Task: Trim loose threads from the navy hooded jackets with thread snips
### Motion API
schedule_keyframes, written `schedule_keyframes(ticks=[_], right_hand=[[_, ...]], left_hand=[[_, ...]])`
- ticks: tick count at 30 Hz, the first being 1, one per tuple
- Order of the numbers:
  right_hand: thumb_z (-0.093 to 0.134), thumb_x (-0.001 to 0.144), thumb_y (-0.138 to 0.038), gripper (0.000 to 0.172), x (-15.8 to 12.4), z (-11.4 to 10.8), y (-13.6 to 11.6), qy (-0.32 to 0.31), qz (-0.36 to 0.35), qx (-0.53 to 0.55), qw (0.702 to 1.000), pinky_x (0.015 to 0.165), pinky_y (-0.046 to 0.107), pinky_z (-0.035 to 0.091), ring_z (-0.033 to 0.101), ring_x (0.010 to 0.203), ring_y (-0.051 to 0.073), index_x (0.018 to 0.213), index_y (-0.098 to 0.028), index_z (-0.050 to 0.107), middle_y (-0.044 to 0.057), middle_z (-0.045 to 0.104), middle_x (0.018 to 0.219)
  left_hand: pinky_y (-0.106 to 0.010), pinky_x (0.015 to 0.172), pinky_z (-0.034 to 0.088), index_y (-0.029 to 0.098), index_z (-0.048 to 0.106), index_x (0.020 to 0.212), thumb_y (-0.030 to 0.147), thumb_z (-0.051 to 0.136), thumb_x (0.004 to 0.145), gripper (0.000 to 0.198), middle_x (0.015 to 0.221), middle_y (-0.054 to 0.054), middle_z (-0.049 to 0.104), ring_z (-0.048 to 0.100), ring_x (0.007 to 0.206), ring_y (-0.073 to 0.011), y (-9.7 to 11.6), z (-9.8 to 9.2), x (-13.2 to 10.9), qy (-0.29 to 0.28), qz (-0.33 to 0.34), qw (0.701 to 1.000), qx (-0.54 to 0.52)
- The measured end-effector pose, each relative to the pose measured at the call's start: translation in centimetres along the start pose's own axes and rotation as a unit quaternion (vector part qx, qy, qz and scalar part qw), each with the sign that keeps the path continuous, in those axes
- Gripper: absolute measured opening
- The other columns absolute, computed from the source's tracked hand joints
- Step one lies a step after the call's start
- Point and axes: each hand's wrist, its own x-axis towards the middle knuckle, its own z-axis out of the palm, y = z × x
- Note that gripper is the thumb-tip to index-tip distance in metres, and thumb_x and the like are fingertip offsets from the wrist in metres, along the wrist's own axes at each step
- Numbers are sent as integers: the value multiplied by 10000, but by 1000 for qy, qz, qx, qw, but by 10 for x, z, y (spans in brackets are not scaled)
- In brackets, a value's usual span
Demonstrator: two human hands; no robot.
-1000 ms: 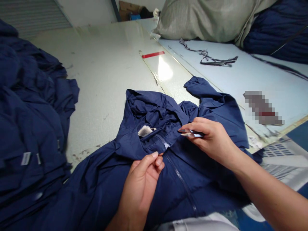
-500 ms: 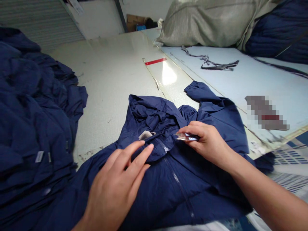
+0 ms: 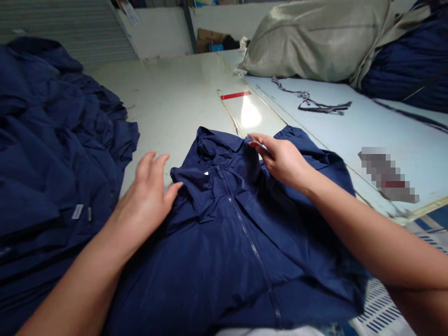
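Two bare hands work over a navy jacket [image 3: 227, 242], which lies spread on a pale table [image 3: 182, 93] near its near edge, zip [image 3: 250, 238] closed and running down the middle, hood [image 3: 219, 149] bunched at the top. The left hand [image 3: 145, 193] is open, fingers spread and slightly curled, holding nothing; it hovers at the jacket's left shoulder, its thumb reaching the fabric, though whether it presses down I can't tell. The right hand [image 3: 282, 158] is closed in a pinch at the jacket's upper right, near the hood, gripping small snips [image 3: 261, 146], almost wholly hidden by the fingers, with only a thin metal sliver showing. To the left of the jacket, along the table's left edge, sits a heap of folded navy garments [image 3: 52, 140], with a small white label [image 3: 77, 211] on its near side and the left forearm just beside it. A red strip [image 3: 235, 95] lies on the table beyond the jacket. Past the table's right edge is a pale blue board [image 3: 395, 130] carrying dark cords [image 3: 315, 105] and a pixelated object [image 3: 387, 175] too blurred to name. A grey sack [image 3: 315, 42] and a navy bundle [image 3: 409, 60] sit at the board's far edge, with cardboard boxes [image 3: 210, 42] farther off.
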Motion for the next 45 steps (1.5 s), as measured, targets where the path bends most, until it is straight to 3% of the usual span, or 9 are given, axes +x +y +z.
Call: schedule_keyframes(ticks=[4,7,11,16,34,45], right_hand=[[454,880,-95,505,-38,11,17,-115,-97,-26,988,1022,412,480,585,1259,257,1354,-213,583,99,613,1377],[463,806,-21,653,-55,26,38,-163,-134,-99,972,1142,559,319,345,1449,311,1430,-207,510,111,382,1566],[459,786,-10,757,-50,39,60,-176,-114,-143,967,1156,596,263,274,1478,314,1506,-234,393,89,324,1596],[454,804,-22,745,-39,38,66,-185,-113,-142,966,1159,588,262,277,1479,304,1512,-242,380,80,327,1597],[442,826,-41,730,-35,41,66,-181,-108,-143,967,1153,578,284,287,1476,295,1523,-242,356,68,332,1596],[423,897,-82,609,-12,52,77,-150,-123,-137,971,1139,581,311,355,1443,304,1491,-216,417,93,408,1554]], left_hand=[[-591,1140,313,255,243,1542,600,434,924,733,1653,-130,160,212,1484,-388,-1,26,-53,-109,105,988,11],[-681,1123,251,279,279,1543,644,430,904,751,1652,-105,161,163,1478,-456,-14,42,-70,-170,82,981,52],[-674,1146,205,246,221,1559,638,400,916,774,1641,-88,197,158,1487,-427,-37,48,-55,-194,33,978,67],[-657,1151,215,245,209,1560,664,361,916,783,1628,-101,238,203,1489,-379,-51,43,-40,-209,28,975,66],[-643,1161,200,213,197,1564,705,232,909,820,1632,-116,225,187,1498,-358,-63,51,-36,-205,26,976,75],[-658,1150,164,232,188,1562,648,271,937,756,1642,-125,187,128,1512,-349,-64,51,-8,-231,-2,970,80]])
